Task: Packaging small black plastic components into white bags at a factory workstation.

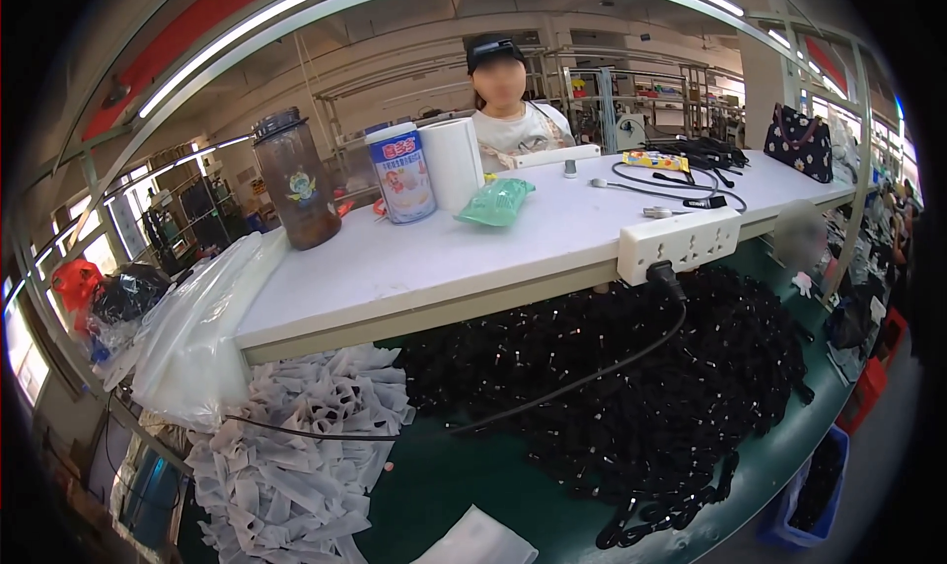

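Neither of my hands shows in the head view. At the lower edge lies a whitish translucent pouch (477, 539), cut off by the picture's rim. Beyond it on the green work surface (444, 485) spreads a large heap of black coiled cables (602, 367) with small shiny plug ends. To the left of them is a pile of whitish translucent bags (296, 446), some with something dark inside. A black power cord (552, 394) runs across both heaps up to a white power strip (681, 246) on the shelf's front edge.
On the raised white shelf (365, 278) stand a brown bottle (298, 184), a blue-white can (402, 175), a paper roll (454, 165), a green packet (496, 202) and loose cables. Clear plastic sheets (202, 327) hang over its left end. A person (508, 110) sits behind. A blue bin (814, 495) stands lower right.
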`<move>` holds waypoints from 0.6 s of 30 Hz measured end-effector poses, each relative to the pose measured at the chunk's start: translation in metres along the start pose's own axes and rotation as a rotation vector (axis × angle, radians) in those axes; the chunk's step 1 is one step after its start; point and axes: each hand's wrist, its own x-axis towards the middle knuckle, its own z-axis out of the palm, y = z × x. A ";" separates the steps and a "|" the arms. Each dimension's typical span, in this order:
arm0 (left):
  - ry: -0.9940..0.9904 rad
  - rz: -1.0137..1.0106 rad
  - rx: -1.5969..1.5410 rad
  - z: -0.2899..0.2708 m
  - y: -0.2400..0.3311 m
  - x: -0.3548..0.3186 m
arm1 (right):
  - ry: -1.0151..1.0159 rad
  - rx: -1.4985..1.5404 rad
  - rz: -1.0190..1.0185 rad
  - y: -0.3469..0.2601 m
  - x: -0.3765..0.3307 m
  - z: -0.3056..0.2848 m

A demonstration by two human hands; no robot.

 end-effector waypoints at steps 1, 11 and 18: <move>-0.002 0.000 -0.025 0.002 -0.002 0.000 | 0.009 -0.005 0.004 0.003 0.003 -0.009; 0.015 0.096 0.236 -0.007 -0.031 0.008 | 0.141 -0.062 0.044 0.050 0.065 -0.138; -0.400 -0.264 -0.770 -0.064 -0.022 0.048 | 0.178 -0.139 0.110 0.096 0.055 -0.202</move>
